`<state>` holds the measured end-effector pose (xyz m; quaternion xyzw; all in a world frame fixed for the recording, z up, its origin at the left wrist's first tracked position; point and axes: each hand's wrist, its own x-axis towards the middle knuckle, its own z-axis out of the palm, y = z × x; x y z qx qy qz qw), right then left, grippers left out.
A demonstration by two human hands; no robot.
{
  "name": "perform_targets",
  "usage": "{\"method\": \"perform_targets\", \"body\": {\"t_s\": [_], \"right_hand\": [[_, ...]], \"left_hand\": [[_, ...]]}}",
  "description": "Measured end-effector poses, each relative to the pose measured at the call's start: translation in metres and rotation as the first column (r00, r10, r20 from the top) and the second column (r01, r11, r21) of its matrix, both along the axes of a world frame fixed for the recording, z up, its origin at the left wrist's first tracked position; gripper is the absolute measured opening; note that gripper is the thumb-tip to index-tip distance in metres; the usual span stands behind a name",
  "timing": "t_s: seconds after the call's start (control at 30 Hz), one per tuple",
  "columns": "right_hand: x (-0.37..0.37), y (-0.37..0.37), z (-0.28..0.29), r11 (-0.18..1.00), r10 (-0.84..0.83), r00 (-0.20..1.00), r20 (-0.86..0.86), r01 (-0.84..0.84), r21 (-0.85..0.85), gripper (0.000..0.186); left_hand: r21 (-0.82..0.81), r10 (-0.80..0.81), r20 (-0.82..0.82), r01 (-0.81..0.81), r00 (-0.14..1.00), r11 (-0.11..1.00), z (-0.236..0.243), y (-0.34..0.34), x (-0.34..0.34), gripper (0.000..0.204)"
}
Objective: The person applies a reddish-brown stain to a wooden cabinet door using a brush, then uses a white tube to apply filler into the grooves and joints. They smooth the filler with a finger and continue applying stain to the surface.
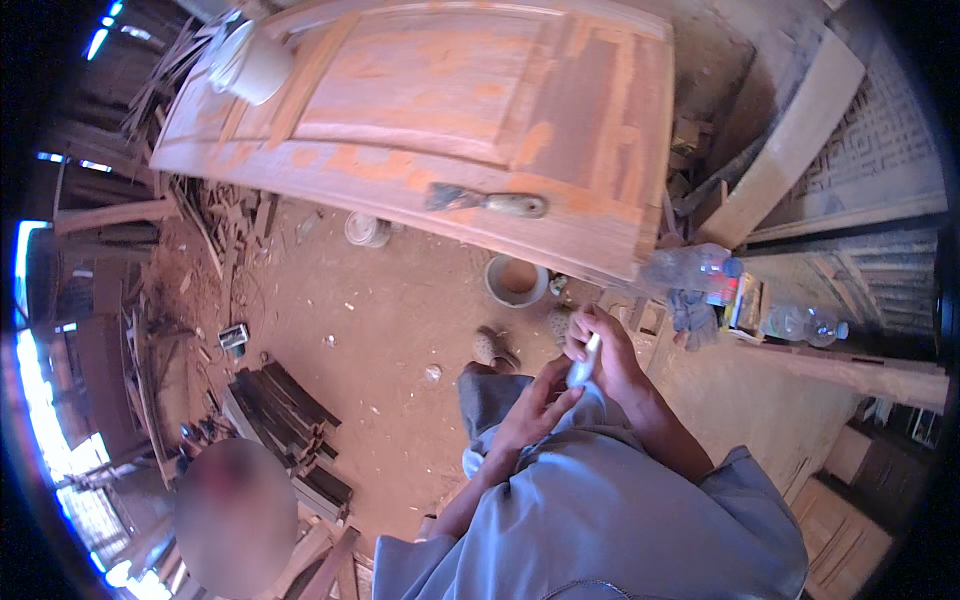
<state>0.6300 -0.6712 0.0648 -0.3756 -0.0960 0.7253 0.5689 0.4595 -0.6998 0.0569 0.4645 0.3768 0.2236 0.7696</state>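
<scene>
In front of my body, my right hand (605,355) grips a small, pale, elongated object (585,362) that I cannot identify. My left hand (545,405) is just below it, its fingers curled at the object's lower end. Beyond my hands, a wooden panelled door (420,85) lies raised and flat, with orange patches of filler. A putty knife (510,204) with a dark blade rests near its near edge. A white bucket (255,65) stands on the door's left part. A grey bowl (516,280) of brownish material is on the floor by my feet.
Plastic bottles (800,323) and a dark cloth (690,315) are at the right. A white tub (366,228) sits under the door. Dark boards (275,420) and scrap wood (200,215) lie at the left. A blurred shape at the lower left cannot be made out. Planks lean at the upper right.
</scene>
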Motion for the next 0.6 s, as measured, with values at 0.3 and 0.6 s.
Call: {"method": "perform_targets", "body": {"t_s": [0.3,0.6], "right_hand": [[-0.177,0.043,0.016,0.811,0.216,0.681,0.699,-0.524,0.26,0.028],[-0.352,0.061,0.025,0.805,0.36,0.689,0.629,-0.57,0.164,0.03]], "left_hand": [[0.263,0.277,-0.199,-0.221,0.94,0.939,0.021,0.036,-0.17,0.032],[0.127,0.534,-0.03,-0.527,0.845,0.84,0.035,0.036,-0.336,0.032]]}}
